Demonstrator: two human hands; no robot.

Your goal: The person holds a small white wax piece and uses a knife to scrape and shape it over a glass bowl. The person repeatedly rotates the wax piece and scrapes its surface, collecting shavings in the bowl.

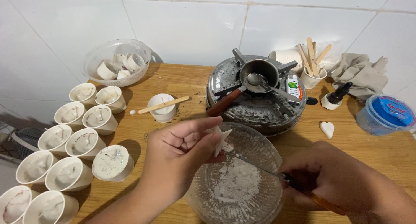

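Note:
My left hand (180, 152) pinches a small white star-shaped wax piece (220, 138) above a clear glass bowl (264, 154) that holds white wax shavings (236, 183). In my right hand (342, 176) is a thin knife with a brown handle (323, 201); its blade (251, 164) reaches left across the bowl, and the tip sits just under the star.
Two rows of white cups of set wax (71, 143) line the left of the wooden table (190, 83). A clear bowl (116, 61) of wax pieces stands behind them. A round burner (255, 107) carries a small metal pot (259, 73). To the right are a stick-topped cup (162, 107), a white heart (327, 128), a blue tub (388, 115) and a grey cloth (359, 74).

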